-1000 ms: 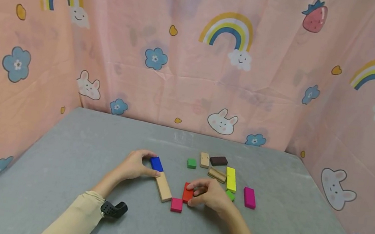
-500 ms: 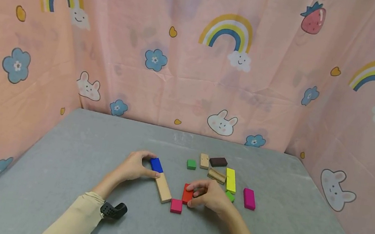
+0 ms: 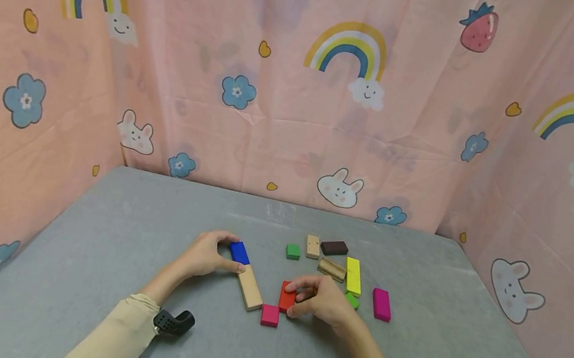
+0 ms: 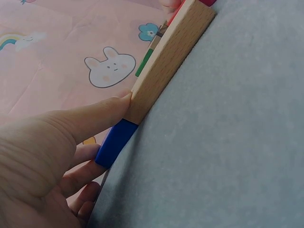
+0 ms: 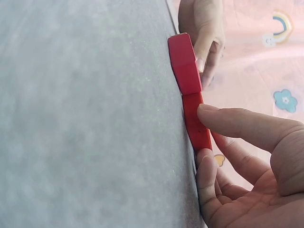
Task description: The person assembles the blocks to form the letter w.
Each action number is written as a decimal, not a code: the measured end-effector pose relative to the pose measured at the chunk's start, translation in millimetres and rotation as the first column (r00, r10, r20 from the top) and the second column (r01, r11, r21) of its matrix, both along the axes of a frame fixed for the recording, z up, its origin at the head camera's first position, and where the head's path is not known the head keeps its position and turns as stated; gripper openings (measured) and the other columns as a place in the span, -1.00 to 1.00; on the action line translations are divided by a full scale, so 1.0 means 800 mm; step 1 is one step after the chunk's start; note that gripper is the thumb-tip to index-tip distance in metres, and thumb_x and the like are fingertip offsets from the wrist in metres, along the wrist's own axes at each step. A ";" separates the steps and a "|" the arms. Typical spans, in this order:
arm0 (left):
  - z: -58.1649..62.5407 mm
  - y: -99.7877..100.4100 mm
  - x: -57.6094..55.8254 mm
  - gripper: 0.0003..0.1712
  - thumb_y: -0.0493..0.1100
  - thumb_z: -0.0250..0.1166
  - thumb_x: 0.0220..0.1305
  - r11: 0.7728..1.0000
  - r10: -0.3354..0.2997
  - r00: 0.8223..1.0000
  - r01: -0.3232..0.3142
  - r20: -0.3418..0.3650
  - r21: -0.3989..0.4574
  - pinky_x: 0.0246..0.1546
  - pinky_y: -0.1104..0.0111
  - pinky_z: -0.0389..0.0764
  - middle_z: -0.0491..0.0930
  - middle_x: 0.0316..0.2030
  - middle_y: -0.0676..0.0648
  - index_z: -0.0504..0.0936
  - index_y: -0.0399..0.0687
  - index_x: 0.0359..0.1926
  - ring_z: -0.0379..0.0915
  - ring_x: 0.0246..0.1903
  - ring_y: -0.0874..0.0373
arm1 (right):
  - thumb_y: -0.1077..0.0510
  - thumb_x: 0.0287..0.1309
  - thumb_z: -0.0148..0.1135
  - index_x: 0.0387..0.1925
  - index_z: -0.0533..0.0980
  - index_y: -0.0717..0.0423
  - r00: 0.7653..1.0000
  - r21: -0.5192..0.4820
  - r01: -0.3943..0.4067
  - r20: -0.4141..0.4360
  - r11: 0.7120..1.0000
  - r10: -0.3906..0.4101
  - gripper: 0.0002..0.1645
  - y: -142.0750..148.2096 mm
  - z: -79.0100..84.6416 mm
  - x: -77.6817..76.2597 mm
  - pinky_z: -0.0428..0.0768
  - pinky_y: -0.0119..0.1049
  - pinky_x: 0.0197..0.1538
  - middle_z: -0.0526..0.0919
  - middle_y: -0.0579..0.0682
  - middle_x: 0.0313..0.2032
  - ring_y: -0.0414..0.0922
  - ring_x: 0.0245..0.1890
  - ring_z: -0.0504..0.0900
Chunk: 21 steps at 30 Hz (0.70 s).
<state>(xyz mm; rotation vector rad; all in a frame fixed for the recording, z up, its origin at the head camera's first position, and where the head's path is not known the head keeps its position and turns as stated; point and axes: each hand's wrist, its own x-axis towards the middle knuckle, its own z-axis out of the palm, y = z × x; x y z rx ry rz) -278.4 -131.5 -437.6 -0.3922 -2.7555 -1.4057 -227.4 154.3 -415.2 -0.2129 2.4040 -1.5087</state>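
My left hand (image 3: pixel 208 256) spans a blue block (image 3: pixel 239 252). Its thumb lies at the seam where the blue meets a long plain wooden block (image 3: pixel 250 288), and its fingers curl at the blue block's far end. In the left wrist view the wooden block (image 4: pixel 166 66) joins the blue block (image 4: pixel 116 142) end to end. To the right, my right hand (image 3: pixel 326 299) pinches a red block (image 3: pixel 287 296) between thumb and fingers. A crimson block (image 3: pixel 269 315) lies between the wooden and red blocks at their near ends; the right wrist view shows it against the red block (image 5: pixel 197 121).
Behind the right hand lie a green block (image 3: pixel 293 251), a small wooden block (image 3: pixel 313 246), a dark brown block (image 3: pixel 335 248), a grooved wooden block (image 3: pixel 332 269), a yellow block (image 3: pixel 353 277) and a partly hidden light green block (image 3: pixel 352 301). A magenta block (image 3: pixel 382 304) lies farther right.
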 end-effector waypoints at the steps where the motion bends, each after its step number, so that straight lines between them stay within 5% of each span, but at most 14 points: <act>1: 0.000 0.000 0.000 -0.26 0.01 0.65 -0.14 1.000 0.000 1.000 0.000 -0.001 0.000 0.14 0.06 0.41 0.59 0.02 -0.07 0.63 -0.13 0.10 0.43 0.09 0.00 | 0.39 -0.21 0.58 -0.21 0.69 0.18 1.000 0.001 -0.001 0.001 1.000 0.001 -0.59 0.000 0.000 0.000 0.45 -0.24 -0.22 0.59 0.03 -0.21 -0.02 -0.24 0.48; 21: 0.000 0.000 0.001 -0.27 -0.02 0.65 -0.14 1.000 0.002 1.000 -0.002 -0.007 0.002 0.13 0.07 0.42 0.59 0.00 -0.08 0.64 -0.15 0.09 0.44 0.07 0.01 | 0.40 -0.21 0.57 -0.20 0.69 0.19 1.000 -0.016 -0.002 0.004 1.000 0.002 -0.59 0.000 0.001 0.001 0.46 -0.24 -0.23 0.57 0.05 -0.20 -0.01 -0.23 0.47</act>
